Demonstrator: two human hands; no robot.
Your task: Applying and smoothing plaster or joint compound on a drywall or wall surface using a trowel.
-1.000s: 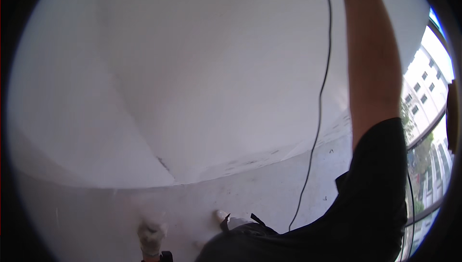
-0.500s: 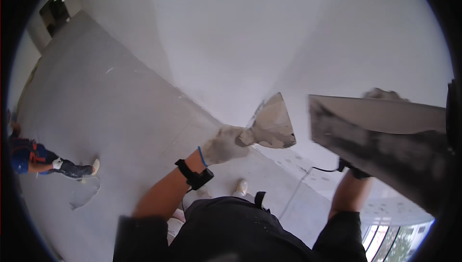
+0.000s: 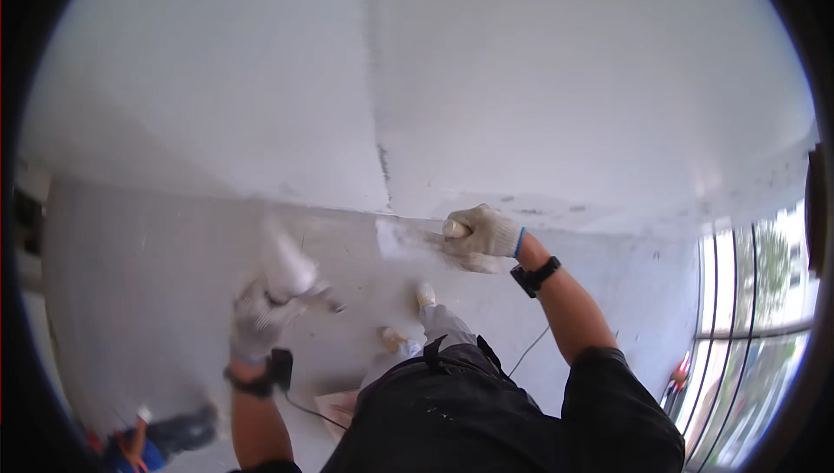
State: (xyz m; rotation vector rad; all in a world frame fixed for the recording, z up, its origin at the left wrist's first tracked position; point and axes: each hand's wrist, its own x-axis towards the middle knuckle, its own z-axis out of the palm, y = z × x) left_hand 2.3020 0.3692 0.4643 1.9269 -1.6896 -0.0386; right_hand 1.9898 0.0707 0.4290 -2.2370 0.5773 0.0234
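Observation:
My left hand (image 3: 263, 324), in a pale glove, is closed on a motion-blurred putty knife (image 3: 288, 266) that looks white on its blade. My right hand (image 3: 486, 234), gloved with a blue cuff, grips the pale handle (image 3: 453, 228) of a flat trowel (image 3: 408, 238), whose blurred blade reaches left below the hand. Both tools are out over the floor in front of the white wall (image 3: 565, 91). A rough vertical seam (image 3: 383, 160) runs down the wall to its dark-marked foot.
A co-worker (image 3: 139, 447) is low at the far left on the grey floor (image 3: 139, 282). A window with dark bars (image 3: 756, 291) lines the right. A black cable (image 3: 534, 343) hangs beside my legs, and a pale pinkish object (image 3: 333, 405) lies behind them.
My view has swung to face the wall seam squarely. The broad trowel has dropped from upright at the right to low beside the wall, and my left hand's knife has moved left.

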